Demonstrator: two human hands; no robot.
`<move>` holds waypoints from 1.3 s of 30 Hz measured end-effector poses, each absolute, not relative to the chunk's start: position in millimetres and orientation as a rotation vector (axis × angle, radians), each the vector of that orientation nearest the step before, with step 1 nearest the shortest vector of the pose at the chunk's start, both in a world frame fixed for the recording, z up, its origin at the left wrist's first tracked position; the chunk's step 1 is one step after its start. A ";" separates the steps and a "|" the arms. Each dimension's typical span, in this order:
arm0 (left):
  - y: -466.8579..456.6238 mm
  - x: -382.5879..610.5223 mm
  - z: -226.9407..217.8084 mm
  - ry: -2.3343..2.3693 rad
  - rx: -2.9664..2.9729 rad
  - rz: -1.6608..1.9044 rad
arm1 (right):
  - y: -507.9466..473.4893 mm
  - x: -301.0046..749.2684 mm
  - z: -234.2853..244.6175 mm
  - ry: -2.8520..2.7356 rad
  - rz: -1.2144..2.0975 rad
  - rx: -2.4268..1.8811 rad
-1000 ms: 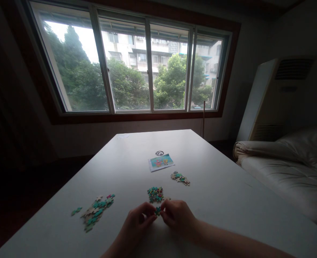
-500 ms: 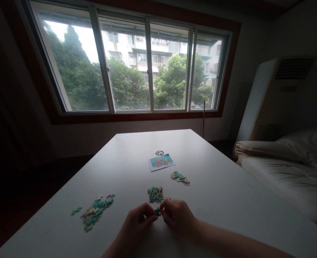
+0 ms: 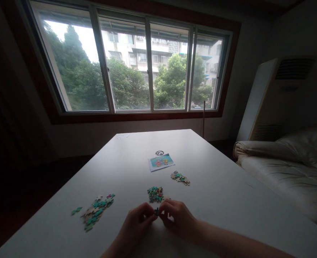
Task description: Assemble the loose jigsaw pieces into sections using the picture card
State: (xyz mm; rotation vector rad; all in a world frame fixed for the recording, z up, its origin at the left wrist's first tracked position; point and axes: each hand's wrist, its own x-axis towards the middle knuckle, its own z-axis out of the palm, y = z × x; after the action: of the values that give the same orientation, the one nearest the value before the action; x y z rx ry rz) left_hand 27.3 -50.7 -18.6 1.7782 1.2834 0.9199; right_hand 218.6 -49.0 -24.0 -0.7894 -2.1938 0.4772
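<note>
My left hand (image 3: pixel 137 222) and my right hand (image 3: pixel 178 216) meet near the front of the white table (image 3: pixel 223 193), both pinched on a small teal puzzle piece (image 3: pixel 156 211) held between their fingertips. Just beyond them lies a small joined cluster of colourful puzzle pieces (image 3: pixel 155 194). A loose heap of teal and tan pieces (image 3: pixel 96 209) lies to the left. Another small group of pieces (image 3: pixel 180 177) sits farther back on the right. A picture card (image 3: pixel 161 162) lies behind it.
A small dark ring-shaped object (image 3: pixel 160 153) lies just past the card. A white sofa (image 3: pixel 287 168) stands close to the table's right side. A wide window (image 3: pixel 137 68) fills the far wall. The floor to the left is dark.
The hands have barely moved; the fingertips have closed in a little tighter around the teal piece, which now shows less.
</note>
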 end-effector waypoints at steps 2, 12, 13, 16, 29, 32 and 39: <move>-50.4 26.5 -20.5 1.276 1.799 0.917 | -49.2 218.3 -22.2 -2.209 0.459 -0.758; -41.9 21.9 -31.8 1.183 1.731 1.020 | -47.6 214.7 -16.6 -2.218 0.404 -0.953; -42.0 21.8 -31.9 1.179 1.724 1.021 | -46.9 214.5 -16.7 -2.236 0.408 -0.980; -43.4 21.6 -30.5 1.176 1.714 1.022 | -45.3 214.2 -16.9 -2.302 0.401 -1.057; -45.8 22.1 -28.9 1.216 1.923 1.017 | -46.3 214.9 -20.5 -2.239 0.465 -1.025; -35.7 11.9 -31.2 1.280 2.022 1.084 | -47.3 215.0 -18.5 -2.266 0.427 -0.961; 1.4 -40.1 -38.7 1.559 2.462 1.182 | -44.8 214.6 -27.1 -2.326 0.378 -0.879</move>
State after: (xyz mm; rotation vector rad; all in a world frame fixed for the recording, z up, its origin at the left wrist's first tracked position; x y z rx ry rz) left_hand -40.1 1.4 -38.7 2.4615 1.5587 1.1820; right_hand 214.6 -44.8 -27.1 -0.8795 -2.3255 0.3776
